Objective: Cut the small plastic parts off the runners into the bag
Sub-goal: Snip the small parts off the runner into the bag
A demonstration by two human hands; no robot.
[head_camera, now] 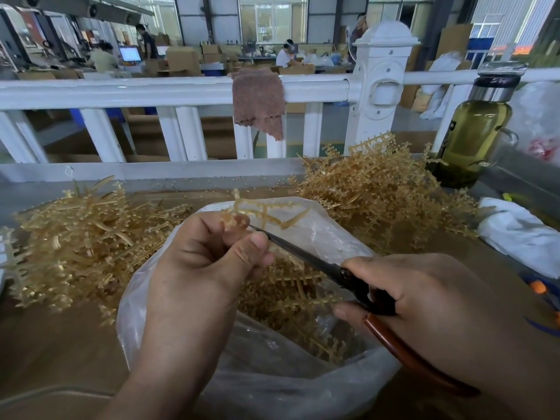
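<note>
- Left hand [197, 262] pinches a runner [266, 204] above the bag [330, 234].
- Right hand [424, 298] grips scissors [303, 252], tips at the runner.
- Runner looks light, thin and springy; best pinched beside the cut.

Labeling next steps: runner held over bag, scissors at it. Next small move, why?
Probably squeeze the scissors to snip: the right hand has their tip at the runner the left hand pinches above the open bag, so cut parts should drop in.
</note>
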